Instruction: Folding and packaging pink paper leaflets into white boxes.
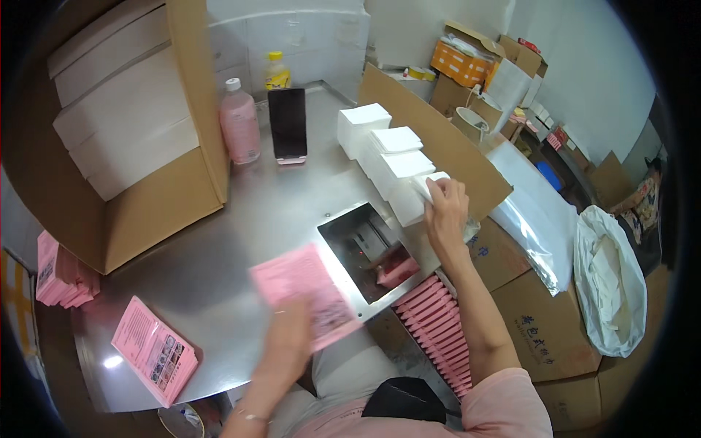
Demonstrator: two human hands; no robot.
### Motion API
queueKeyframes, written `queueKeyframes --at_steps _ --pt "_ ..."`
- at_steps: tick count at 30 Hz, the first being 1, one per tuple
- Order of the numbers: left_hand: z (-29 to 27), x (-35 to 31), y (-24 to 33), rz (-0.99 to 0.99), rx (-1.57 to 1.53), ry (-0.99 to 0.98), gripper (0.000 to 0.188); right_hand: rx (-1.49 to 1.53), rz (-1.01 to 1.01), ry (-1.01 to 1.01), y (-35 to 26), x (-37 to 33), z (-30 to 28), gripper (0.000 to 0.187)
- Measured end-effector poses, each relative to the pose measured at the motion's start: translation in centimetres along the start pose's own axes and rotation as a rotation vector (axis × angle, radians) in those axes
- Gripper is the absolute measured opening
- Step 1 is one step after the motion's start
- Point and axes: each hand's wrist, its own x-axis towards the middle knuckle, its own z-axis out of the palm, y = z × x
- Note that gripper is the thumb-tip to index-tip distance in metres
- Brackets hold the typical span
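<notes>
My left hand (pixel 290 337), smeared by motion, holds a flat pink printed bag (pixel 315 281) over the steel table, left of a rectangular opening (pixel 358 244) in its top. A pink piece shows inside that opening. My right hand (pixel 447 212) pinches a small white block, seemingly folded napkins (pixel 425 185), at the near end of a row of white napkin stacks (pixel 391 157). A pile of pink printed bags (pixel 157 354) lies at the table's near left.
An open cardboard box (pixel 197 95) of white packs stands left. A phone (pixel 288 128), pink bottle (pixel 241 124) and yellow-capped bottle (pixel 276 71) stand behind. Pink packets (pixel 437 328) line up below the table's right edge. Right are cartons (pixel 544 325) and a white plastic bag (pixel 610 285).
</notes>
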Motion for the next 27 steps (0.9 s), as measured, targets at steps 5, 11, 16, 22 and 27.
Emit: queueKeyframes --at_steps 5,11,16,22,27 --pt "-0.1 0.5 0.7 0.057 -0.04 0.057 0.058 0.521 -0.716 -0.555 -13.8 -8.0 -4.0 0.038" --pt "1.1 2.0 2.4 -0.092 0.134 0.164 0.093 0.392 -0.55 -0.659 -15.6 -4.6 -0.5 0.027" --pt "-0.4 0.6 0.6 -0.127 0.329 0.009 0.072 0.722 -0.524 -0.154 -13.9 -6.1 -2.5 0.024" --pt "-0.1 1.5 2.2 -0.214 0.378 0.144 0.057 -0.099 -0.072 -0.041 -1.6 -0.2 -0.1 0.024" --pt "-0.4 1.1 1.6 -0.069 0.365 0.127 0.053 -0.047 0.01 -0.083 -0.6 -0.7 0.9 0.015"
